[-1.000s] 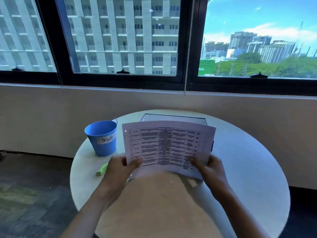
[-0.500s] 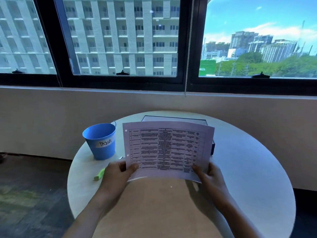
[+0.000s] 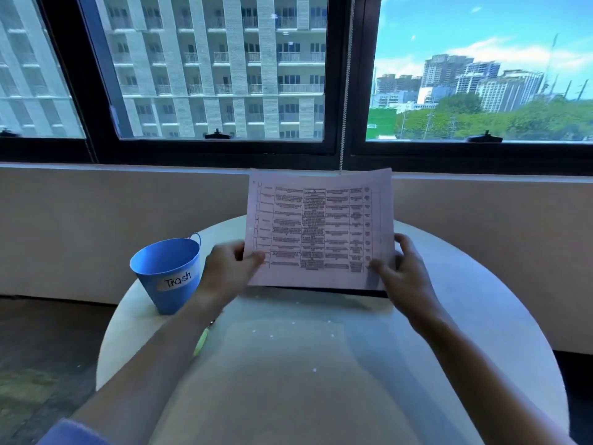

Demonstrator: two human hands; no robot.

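Entry: one person, seen from the head camera; only the arms and hands are shown.

- Left hand: bare, entered together with a bare wrist. Fine detail of nails and knuckles is lost to blur.
- Left forearm: uncovered along its whole visible length, as far as the sleeve.
- Sleeve: blue and plain. Only its hem is shown, beyond the near left edge of the desk, and its cut cannot be told.
- Right hand: bare, with a bare wrist, slightly blurred.
- Right forearm: uncovered down to the lower edge of the view. Whether a sleeve is worn higher up cannot be told.
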